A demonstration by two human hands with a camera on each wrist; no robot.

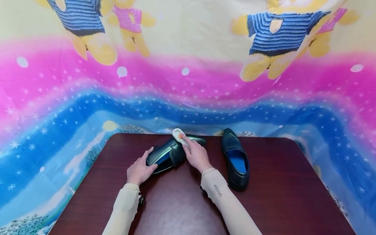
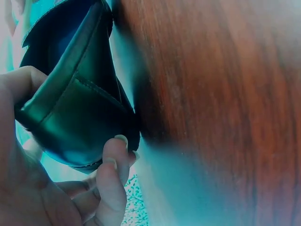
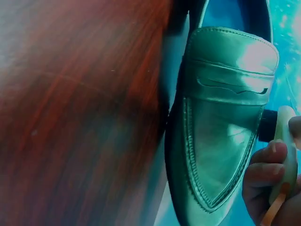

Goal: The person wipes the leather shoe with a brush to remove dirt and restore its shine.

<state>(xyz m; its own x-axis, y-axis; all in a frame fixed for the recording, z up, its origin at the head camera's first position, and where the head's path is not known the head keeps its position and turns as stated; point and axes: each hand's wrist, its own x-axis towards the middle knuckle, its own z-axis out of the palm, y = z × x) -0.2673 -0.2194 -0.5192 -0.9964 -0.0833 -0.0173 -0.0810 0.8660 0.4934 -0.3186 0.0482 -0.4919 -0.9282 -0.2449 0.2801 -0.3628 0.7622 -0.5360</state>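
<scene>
A black leather loafer (image 1: 164, 156) lies tilted on the table, its toe pointing to the far right. At its heel end my left hand (image 1: 141, 169) grips the shoe; in the left wrist view the thumb hooks over the collar and the other fingers curl below the heel (image 2: 84, 127). My right hand (image 1: 197, 155) holds a white-handled brush (image 1: 177, 133) against the far side of the vamp. Dark bristles (image 3: 268, 126) meet the shoe's edge in the right wrist view, beside the strap (image 3: 230, 84). An orange part shows on the handle.
A second black loafer (image 1: 236, 163) with a blue insole stands to the right of my right hand, toe away from me. The dark red wooden table (image 1: 282, 195) ends at a patterned cloth (image 1: 188, 81) hanging behind and around it.
</scene>
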